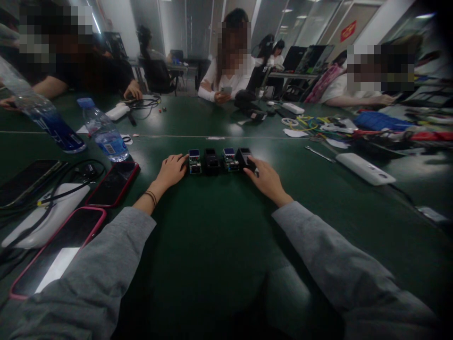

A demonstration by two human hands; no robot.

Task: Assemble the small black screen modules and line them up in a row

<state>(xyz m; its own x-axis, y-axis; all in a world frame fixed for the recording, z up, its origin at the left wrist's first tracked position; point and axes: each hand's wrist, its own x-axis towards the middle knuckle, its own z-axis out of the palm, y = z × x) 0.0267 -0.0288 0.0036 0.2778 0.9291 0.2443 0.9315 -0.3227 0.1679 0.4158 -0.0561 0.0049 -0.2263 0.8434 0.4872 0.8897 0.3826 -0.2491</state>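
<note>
Four small modules (212,163) stand in a row on the green table (212,226) at twelve o'clock. The left hand (172,171), fingers loosely curled, touches the row's nine o'clock end. The right hand (268,181) grips the black box (243,157) at its three o'clock end.

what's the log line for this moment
left hand: at leftmost module | right hand: on rightmost module | row: four modules on green table

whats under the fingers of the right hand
The right hand lays its fingers over a black box, the right end of a row of four small blocks on the green table. Its near right corner is hidden.
</note>
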